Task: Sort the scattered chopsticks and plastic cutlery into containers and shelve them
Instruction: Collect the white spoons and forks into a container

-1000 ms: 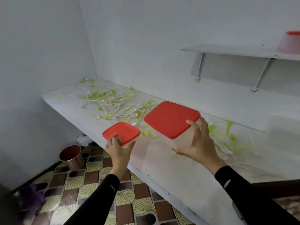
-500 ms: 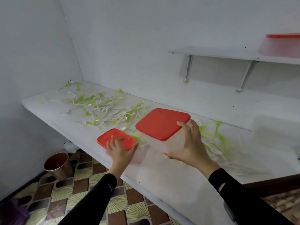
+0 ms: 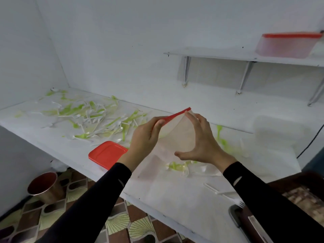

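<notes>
Red on the top lid of the see-through big box. Red too on the small lid nearby. Green and white on the scattered cutlery. White on the counter, wall and shelf. Black on both sleeves. Brown and pale green fan shapes on the floor tiles. Shiny reddish brown on the cup.

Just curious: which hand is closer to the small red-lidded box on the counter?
Left. The left hand is just above and beside the small red-lidded box, pinching the red lid of the larger container; the right hand is farther right, on that container's wall.
</notes>
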{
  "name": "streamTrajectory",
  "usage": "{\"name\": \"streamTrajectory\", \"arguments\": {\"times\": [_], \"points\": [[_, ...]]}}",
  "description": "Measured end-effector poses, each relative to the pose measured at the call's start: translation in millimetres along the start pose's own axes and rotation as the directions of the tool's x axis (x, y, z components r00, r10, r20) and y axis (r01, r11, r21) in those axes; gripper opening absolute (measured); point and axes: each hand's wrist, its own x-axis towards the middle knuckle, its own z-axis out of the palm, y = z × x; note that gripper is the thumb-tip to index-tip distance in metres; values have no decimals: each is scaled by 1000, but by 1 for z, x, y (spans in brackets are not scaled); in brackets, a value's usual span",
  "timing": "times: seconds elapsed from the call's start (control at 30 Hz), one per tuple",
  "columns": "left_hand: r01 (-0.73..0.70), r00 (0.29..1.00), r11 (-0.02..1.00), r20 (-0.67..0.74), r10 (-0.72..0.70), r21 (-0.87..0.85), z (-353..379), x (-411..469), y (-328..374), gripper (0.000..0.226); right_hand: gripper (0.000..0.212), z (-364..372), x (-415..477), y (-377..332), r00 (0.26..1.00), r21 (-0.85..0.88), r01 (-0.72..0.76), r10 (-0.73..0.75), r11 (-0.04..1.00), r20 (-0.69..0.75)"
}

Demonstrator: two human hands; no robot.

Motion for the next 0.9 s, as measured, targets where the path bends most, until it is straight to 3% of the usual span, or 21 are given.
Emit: {"name": "streamTrajectory", "arguments": {"times": [0.1,0.17,0.23,0.3,0.37,0.47,0.6,0.67,0.7,0.9], "points": [[39,989,999,-141,-40,-10,-1,7,9,43,128,-11,2,-1,999,-34,29,-27,999,35],[225,923,971,-301,-238,-80,-14,17,2,41,126,-20,-2,9,998,-84,40,-36,996,57],[413,824,890,-335,-456,-194,-38,28,-24,50,125,-28,-7,24,998,-86,-21,27,996,61],[511,773,816,-271,-574,-271,-59,27,-50,58,120,-36,-11,41,995,-57,-97,97,994,-11],[590,719,719,-165,-675,-367,-63,15,-64,42,115,-40,-13,50,981,19,-130,132,991,-141],[758,641,600,118,-759,-258,-54,-22,-65,26,111,-41,-15,50,955,216,-116,169,969,-245],[882,405,471,506,-762,2,-36,-77,-60,35,103,-35,-22,43,976,365,-159,202,917,-81],[922,262,379,589,-765,81,-24,-99,-51,40,99,-29,-25,44,981,345,-172,190,923,-21],[935,226,343,591,-775,91,-17,-107,-47,42,99,-27,-27,45,982,334,-178,190,926,-5],[965,241,261,540,-807,-41,13,-130,-44,42,99,-18,-45,51,963,228,-244,209,943,169]]}}
